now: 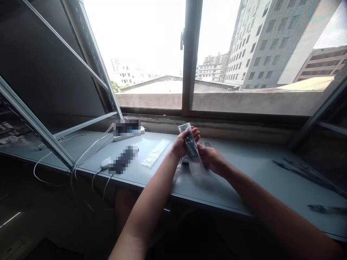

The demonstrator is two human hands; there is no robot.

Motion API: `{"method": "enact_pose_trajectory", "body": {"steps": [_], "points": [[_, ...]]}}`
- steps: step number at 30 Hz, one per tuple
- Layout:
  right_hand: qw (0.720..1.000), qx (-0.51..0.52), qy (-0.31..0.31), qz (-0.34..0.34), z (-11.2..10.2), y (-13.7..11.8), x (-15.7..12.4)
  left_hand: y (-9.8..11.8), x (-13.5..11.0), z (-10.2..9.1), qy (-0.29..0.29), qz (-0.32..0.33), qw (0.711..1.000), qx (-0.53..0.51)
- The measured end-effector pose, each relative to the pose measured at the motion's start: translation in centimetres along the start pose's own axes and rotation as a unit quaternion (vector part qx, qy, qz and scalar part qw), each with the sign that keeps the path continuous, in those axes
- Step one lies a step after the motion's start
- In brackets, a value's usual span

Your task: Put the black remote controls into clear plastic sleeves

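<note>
My left hand (181,143) is closed around a dark remote control (191,144) in a clear plastic sleeve, thumb on its upper face. The sleeve's loose lower end (198,169) hangs toward me above the table. My right hand (213,159) has its fingers curled at the sleeve's right edge, slightly blurred. Beneath the hands lies another dark item with buttons (185,160), mostly hidden. Part of a dark object (207,144) shows behind my right hand. Left of my left forearm, a flat clear plastic sleeve (155,154) lies on the table.
The grey table (244,180) runs below a window. On the left are a white power strip (129,135), a white round charger (105,164), pixelated items and loose cables. A metal frame (40,128) stands at left. Dark cables (306,173) lie at right.
</note>
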State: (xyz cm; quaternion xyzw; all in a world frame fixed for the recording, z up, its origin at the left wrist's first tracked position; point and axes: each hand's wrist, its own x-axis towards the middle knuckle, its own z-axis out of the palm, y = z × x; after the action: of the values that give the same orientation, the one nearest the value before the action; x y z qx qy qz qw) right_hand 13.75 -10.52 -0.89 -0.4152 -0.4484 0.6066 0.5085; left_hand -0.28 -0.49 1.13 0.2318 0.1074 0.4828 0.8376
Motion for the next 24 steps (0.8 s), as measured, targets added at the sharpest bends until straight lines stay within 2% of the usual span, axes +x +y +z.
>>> {"method": "enact_pose_trajectory", "body": {"steps": [3, 5, 13, 17, 20, 22, 24], "points": [[0.996, -0.043, -0.058, 0.057, 0.1, 0.6, -0.3, -0.9, -0.1, -0.2, -0.022, -0.021, 0.999, 0.035], [0.992, -0.070, -0.082, 0.068, 0.0, 0.9, -0.4, -1.2, -0.1, -0.3, -0.031, -0.023, 0.998, 0.043], [0.987, -0.120, -0.109, 0.020, 0.5, 0.1, -0.8, -0.6, -0.7, 0.7, -0.020, -0.027, 0.999, -0.002], [0.972, -0.201, -0.113, -0.053, 0.5, 0.1, -0.7, -0.7, -0.7, 0.5, -0.026, -0.047, 0.998, 0.025], [0.945, -0.282, -0.084, -0.140, 0.1, 0.4, -0.6, -0.9, -0.5, 0.0, -0.046, -0.089, 0.992, 0.077], [0.907, -0.352, -0.060, -0.226, -0.1, 0.6, -0.5, -1.0, -0.4, -0.3, -0.059, -0.115, 0.985, 0.111], [0.854, -0.417, -0.043, -0.308, -0.4, 0.7, -0.4, -0.9, -0.3, -0.6, -0.072, -0.133, 0.979, 0.133]]}}
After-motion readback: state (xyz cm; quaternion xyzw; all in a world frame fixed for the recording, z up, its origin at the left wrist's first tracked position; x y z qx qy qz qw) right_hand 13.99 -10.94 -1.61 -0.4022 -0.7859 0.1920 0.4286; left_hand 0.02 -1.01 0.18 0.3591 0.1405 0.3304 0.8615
